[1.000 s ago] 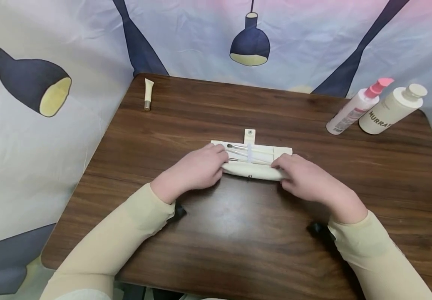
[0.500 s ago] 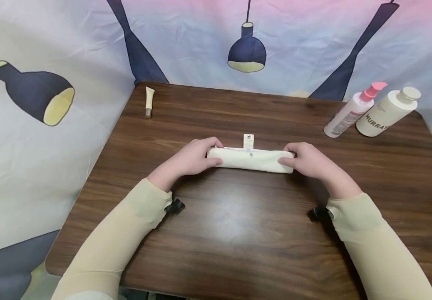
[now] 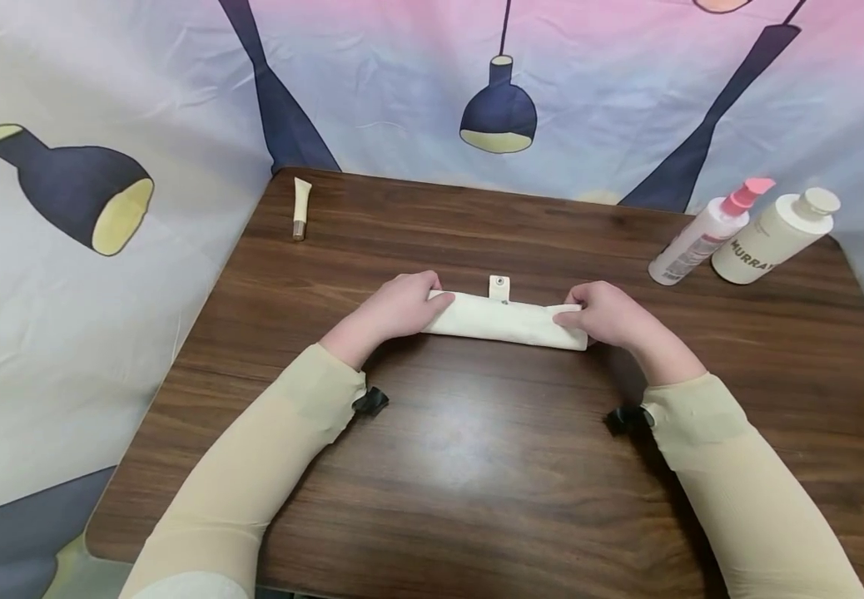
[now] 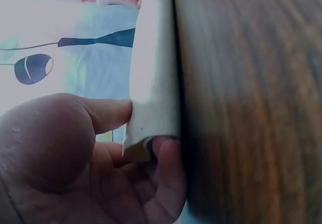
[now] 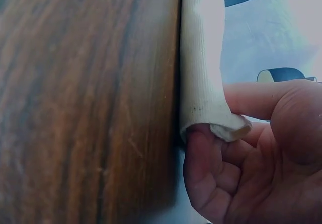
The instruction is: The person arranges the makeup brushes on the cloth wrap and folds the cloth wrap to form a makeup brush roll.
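Observation:
A cream cloth brush roll [image 3: 503,323] lies rolled into a narrow bundle near the middle of the table. Its snap strap [image 3: 499,288] sticks out from the far side, with a metal snap showing. My left hand [image 3: 402,306] grips the left end, thumb on top. At the opposite end, my right hand [image 3: 610,314] pinches the cloth between thumb and fingers. Both wrist views show fingers curled at the open ends of the brush roll [image 4: 155,73], and a loose fold of cloth [image 5: 234,128] juts out by the right thumb. The brushes inside are hidden.
A small cream tube [image 3: 300,208] lies at the back left of the wooden table [image 3: 447,499]. A pink-topped pump bottle [image 3: 697,241] and a white capped bottle [image 3: 772,237] stand at the back right. A printed curtain [image 3: 402,91] hangs behind.
The brush roll was partly unrolled with brushes showing. Both hands have rolled its near edge away from me over them, covering the brushes and the snap on the front.

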Available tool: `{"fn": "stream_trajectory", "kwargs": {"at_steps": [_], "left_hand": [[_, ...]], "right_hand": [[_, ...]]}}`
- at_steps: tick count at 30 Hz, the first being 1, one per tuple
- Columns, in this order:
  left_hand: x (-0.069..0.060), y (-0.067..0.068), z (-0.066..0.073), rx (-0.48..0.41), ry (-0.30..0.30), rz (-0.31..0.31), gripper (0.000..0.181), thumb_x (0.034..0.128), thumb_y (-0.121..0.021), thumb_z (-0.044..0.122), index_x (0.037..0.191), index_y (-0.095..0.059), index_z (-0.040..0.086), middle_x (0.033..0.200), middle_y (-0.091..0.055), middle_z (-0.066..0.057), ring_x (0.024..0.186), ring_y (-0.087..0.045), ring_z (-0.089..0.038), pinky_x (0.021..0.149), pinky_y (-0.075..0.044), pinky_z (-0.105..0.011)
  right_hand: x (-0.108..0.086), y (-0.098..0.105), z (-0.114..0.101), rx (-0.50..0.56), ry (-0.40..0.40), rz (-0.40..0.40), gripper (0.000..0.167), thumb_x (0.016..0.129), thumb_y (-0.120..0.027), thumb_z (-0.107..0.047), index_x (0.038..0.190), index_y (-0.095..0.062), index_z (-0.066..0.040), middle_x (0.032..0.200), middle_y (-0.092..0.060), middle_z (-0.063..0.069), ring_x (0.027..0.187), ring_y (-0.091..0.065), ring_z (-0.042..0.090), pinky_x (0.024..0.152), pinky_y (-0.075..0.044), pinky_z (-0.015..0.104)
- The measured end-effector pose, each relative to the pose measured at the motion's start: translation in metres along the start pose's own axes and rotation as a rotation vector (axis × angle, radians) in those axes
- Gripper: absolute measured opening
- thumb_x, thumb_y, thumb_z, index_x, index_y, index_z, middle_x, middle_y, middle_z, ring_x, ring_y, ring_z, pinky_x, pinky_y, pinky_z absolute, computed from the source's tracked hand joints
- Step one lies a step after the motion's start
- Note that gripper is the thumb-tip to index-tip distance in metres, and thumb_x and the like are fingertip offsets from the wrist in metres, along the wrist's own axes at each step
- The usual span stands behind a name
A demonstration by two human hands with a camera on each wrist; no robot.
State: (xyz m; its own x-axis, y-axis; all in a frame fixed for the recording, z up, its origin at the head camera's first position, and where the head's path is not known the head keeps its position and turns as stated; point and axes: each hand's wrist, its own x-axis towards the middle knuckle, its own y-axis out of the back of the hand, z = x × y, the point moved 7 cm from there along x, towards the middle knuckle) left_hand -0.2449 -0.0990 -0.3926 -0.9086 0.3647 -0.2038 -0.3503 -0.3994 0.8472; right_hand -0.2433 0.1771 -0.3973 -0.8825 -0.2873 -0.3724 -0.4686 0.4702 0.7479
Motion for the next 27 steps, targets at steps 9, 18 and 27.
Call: {"fn": "stream_trajectory", "kwargs": {"at_steps": [9,18,27], "left_hand": [[-0.02,-0.005,0.035,0.328,-0.117,0.132,0.025,0.1031,-0.056,0.022,0.126,-0.064,0.017,0.126,-0.061,-0.009,0.118,-0.058,-0.032,0.098,-0.052,-0.051],[-0.062,-0.047,0.063,0.446,-0.255,-0.103,0.087,0.0987,-0.062,0.039,0.164,-0.017,0.004,0.172,-0.015,-0.019,0.159,-0.018,-0.033,0.129,-0.019,-0.054],[-0.06,-0.053,0.057,0.453,-0.265,-0.157,0.095,0.0983,-0.064,0.043,0.166,-0.009,0.005,0.173,0.0,-0.019,0.161,-0.007,-0.032,0.13,-0.016,-0.054]], "right_hand": [[-0.004,0.005,-0.002,-0.124,-0.032,0.097,0.032,0.095,-0.071,-0.035,0.098,-0.062,-0.005,0.087,-0.06,0.011,0.075,-0.055,0.026,0.065,-0.044,0.036],[-0.003,0.004,-0.046,-0.34,0.024,0.18,0.035,0.089,-0.066,-0.02,0.121,-0.064,-0.007,0.12,-0.062,0.017,0.102,-0.062,0.039,0.086,-0.052,0.055],[0.029,-0.014,-0.071,-0.088,0.099,0.091,0.047,0.1,-0.062,-0.027,0.143,-0.058,-0.009,0.109,-0.068,0.016,0.094,-0.063,0.03,0.082,-0.051,0.045]]}}
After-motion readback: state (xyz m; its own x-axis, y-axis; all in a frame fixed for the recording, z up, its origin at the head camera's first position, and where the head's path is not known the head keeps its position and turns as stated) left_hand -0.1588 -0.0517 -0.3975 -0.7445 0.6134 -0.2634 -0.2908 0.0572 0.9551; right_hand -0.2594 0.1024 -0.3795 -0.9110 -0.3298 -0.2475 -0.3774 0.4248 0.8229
